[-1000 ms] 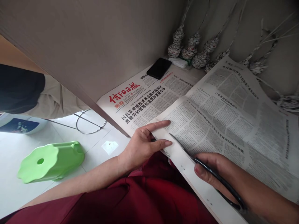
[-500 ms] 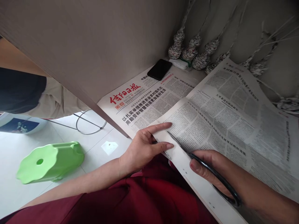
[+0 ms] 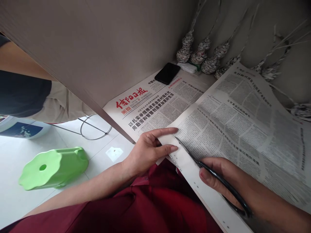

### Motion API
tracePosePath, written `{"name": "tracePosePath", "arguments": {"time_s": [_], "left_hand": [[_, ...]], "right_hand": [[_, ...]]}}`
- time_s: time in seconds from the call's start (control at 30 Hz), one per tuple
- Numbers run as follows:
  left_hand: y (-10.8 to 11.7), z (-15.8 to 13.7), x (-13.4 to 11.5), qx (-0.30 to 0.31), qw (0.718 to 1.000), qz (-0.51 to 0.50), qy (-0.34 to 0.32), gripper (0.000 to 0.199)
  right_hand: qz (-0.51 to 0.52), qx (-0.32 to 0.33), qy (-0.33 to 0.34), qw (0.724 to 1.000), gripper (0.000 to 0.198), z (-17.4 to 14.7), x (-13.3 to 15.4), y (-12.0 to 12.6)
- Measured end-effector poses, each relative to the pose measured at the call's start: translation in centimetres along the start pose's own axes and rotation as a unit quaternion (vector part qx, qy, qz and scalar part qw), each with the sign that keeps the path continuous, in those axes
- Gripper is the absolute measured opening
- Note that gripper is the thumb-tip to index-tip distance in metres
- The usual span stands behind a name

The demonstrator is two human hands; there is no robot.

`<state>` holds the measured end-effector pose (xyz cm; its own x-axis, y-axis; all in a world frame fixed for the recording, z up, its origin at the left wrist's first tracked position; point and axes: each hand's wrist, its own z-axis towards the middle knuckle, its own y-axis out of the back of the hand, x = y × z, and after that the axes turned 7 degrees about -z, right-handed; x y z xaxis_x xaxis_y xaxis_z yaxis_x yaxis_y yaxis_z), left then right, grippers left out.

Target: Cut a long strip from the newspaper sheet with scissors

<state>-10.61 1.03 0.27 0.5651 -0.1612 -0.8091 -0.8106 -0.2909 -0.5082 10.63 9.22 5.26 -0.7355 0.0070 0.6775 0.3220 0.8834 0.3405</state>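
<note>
Black-handled scissors (image 3: 214, 172) point lengthwise from the right hand (image 3: 239, 178), closed round their loops, to the left hand (image 3: 147, 151), nearer their tips and gripping the newspaper sheet (image 3: 218, 129), which spreads either side of their blades.

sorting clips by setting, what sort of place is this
Probably an indoor handcraft workspace: gourd-shaped woven pieces stand in a row at the back, and the right hand holds scissors at a newspaper sheet.
</note>
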Motion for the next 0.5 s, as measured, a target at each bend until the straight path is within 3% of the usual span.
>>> {"name": "tracePosePath", "arguments": {"time_s": [0.1, 0.5], "left_hand": [[0.0, -0.1, 0.2, 0.001, 1.0, -0.012, -0.002, 0.053], [-0.1, -0.2, 0.2, -0.008, 0.999, -0.048, 0.008, 0.059]], "right_hand": [[0.031, 0.033, -0.015, 0.999, 0.052, 0.4, 0.9, -0.1], [0.018, 0.055, -0.017, 0.998, 0.052, 0.6, 1.0, 0.3]]}}
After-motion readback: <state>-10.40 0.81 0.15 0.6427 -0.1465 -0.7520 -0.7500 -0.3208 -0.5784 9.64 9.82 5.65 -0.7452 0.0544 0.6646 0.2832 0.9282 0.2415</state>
